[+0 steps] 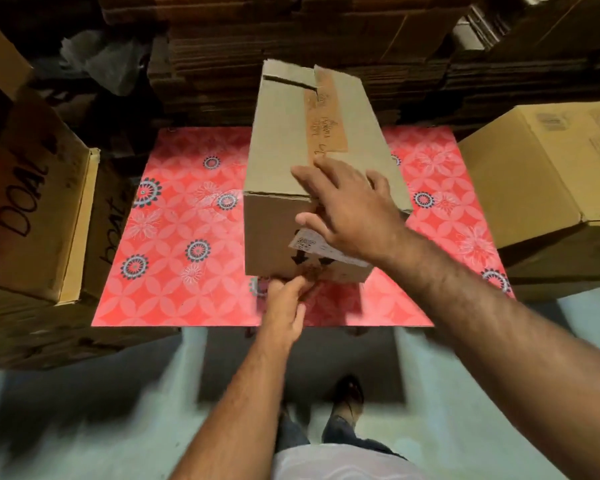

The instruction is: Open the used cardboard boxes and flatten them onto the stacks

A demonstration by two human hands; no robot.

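From the head view, a cardboard box (291, 161) stands on the red flowered table (174, 271), taped along its top with brown tape (324, 129) bearing illegible handwriting; a white label (309, 244) with a QR code sits above two black arrows. The right hand (350, 216) lies spread over the near top edge. The left hand (286, 306) pinches the bottom edge. Boxes printed "boat" (25, 206) crowd the left, a plain box (548, 174) the right, flattened stacks (291, 36) behind.
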